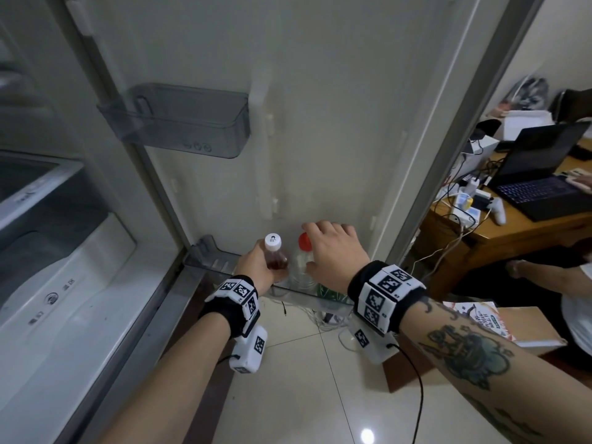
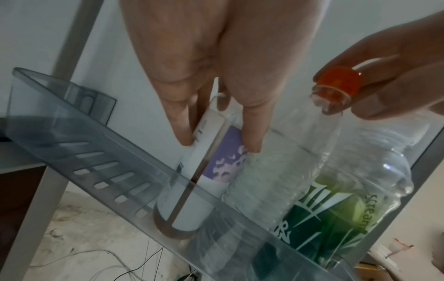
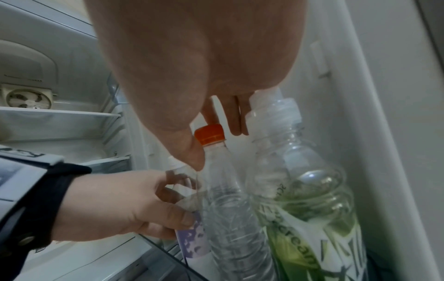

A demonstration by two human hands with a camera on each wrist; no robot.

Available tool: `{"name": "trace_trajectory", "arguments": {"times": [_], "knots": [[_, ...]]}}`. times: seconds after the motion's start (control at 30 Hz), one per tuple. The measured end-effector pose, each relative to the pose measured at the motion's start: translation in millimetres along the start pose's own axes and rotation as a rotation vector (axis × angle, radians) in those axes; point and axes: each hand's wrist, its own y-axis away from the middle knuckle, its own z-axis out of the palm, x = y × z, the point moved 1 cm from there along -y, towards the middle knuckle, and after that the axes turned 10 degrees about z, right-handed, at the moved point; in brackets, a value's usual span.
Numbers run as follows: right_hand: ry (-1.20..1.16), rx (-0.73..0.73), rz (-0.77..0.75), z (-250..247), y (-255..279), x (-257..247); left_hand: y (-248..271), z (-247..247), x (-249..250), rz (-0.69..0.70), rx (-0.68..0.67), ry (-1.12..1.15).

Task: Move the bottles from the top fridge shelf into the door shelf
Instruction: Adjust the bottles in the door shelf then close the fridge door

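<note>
White word "scream" down the side of the green bottle (image 2: pixel 336 209)

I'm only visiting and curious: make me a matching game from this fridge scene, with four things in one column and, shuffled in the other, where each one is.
Things:
1. white-capped bottle
2. orange-capped bottle
3. green-labelled bottle
4. laptop

Places:
A. on the wooden desk
B. rightmost in the door shelf
C. gripped by the left hand
D. cap pinched by the right hand

Pairs: 1-C, 2-D, 3-B, 4-A.
</note>
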Motion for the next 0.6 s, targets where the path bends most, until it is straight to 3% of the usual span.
{"name": "trace_trajectory", "arguments": {"times": [0.2, 0.27, 0.37, 0.43, 0.5, 0.57, 0.6], "knots": [[-0.011, 0.014, 0.047, -3.2, 9.8, 6.9, 14.0, -7.0, 7.5, -0.080, -0.084, -0.070], [-0.025, 0.026, 0.051, -5.7, 14.3, 9.5, 24.3, -10.4, 17.2, -0.069, 0.002, -0.063], [-0.073, 0.080, 0.051, -11.4, 21.3, 12.0, 38.7, -17.4, 38.8, 0.053, 0.163, -0.071], [-0.173, 0.235, 0.055, -16.8, 28.5, 16.4, 46.9, -22.1, 58.6, 0.173, 0.212, -0.150], [-0.350, 0.484, 0.091, -22.7, 36.8, 25.9, 52.6, -25.2, 80.5, 0.299, 0.226, -0.243], [-0.510, 0.673, 0.192, -32.0, 44.7, 41.3, 57.5, -27.2, 104.1, 0.392, 0.218, -0.317], [-0.581, 0.699, 0.265, -36.7, 46.7, 50.5, 59.2, -27.4, 115.2, 0.430, 0.204, -0.355]]}}
